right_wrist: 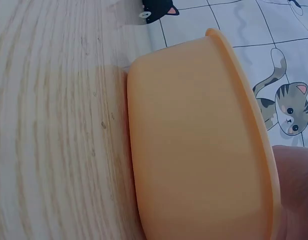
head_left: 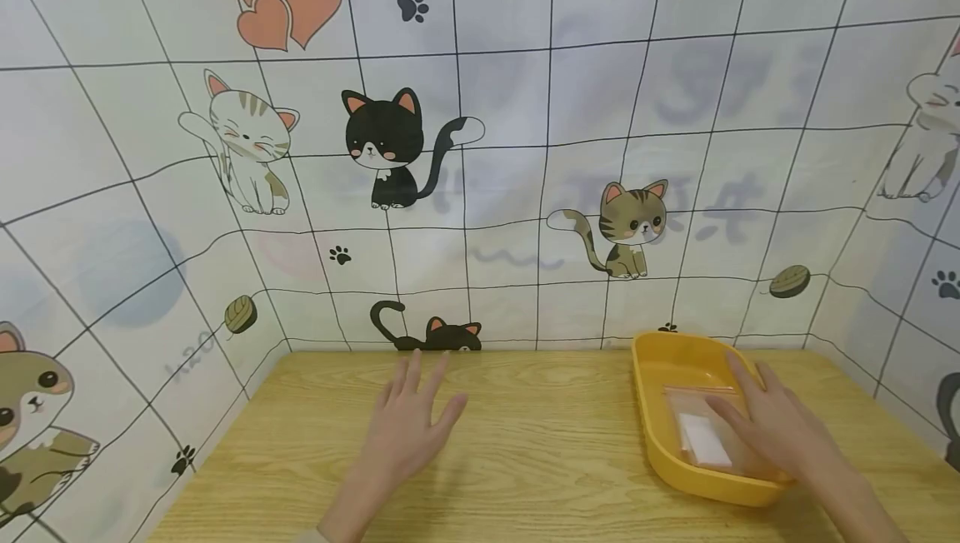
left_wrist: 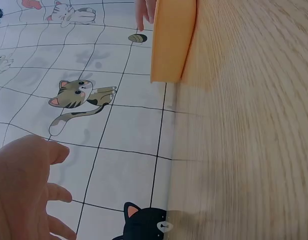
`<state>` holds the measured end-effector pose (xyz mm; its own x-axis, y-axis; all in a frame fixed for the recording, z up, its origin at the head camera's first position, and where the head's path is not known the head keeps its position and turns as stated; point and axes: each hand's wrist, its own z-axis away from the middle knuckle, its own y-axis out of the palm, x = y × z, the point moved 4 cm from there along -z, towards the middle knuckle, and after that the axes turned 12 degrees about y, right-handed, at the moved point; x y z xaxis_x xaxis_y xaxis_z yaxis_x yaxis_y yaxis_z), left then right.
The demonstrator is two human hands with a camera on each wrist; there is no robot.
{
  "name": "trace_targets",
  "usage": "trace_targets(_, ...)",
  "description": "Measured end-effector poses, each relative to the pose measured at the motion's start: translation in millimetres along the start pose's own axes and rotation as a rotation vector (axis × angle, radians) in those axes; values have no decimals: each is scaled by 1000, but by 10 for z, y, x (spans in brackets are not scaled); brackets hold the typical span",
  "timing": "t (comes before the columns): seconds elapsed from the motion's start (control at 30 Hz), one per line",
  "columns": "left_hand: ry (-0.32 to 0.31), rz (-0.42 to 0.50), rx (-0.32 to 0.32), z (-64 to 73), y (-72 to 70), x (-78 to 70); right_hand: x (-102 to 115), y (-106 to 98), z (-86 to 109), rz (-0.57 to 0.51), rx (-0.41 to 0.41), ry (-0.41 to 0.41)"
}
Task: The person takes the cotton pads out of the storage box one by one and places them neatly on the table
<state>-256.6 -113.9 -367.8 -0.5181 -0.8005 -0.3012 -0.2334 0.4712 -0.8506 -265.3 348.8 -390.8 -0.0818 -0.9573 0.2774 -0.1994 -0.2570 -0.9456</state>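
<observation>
A yellow plastic basin (head_left: 652, 443) stands on the right part of the wooden table. Inside it lies a clear zip bag (head_left: 678, 401) with a white flat item (head_left: 705, 440) in it. My right hand (head_left: 783, 422), fingers spread, hovers over the basin's right side and overlaps the bag in the head view. In the right wrist view the basin's outer wall (right_wrist: 199, 140) fills the middle and hides most of that hand. My left hand (head_left: 408, 426) is held over the table left of centre, fingers apart, with nothing in it.
The light wooden table (head_left: 525, 451) runs back to a wall sheet (head_left: 502, 193) printed with cats and grid lines. The sheet also closes off the left and right sides.
</observation>
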Motion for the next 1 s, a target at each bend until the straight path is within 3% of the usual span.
trace_targets(0.33,20,52,6,-51,43,-118,-38,2,-28,-20,-3,31)
trace_targets(0.53,32,67,-4,-75,43,-183,-88,3,-55,-37,-41,61)
trace_targets(0.77,36,84,-1,-96,74,-206,-175,-36,-96,-113,-129,42)
trace_targets(1.0,41,109,-8,-124,95,-233,-237,-41,-140,-151,-138,53)
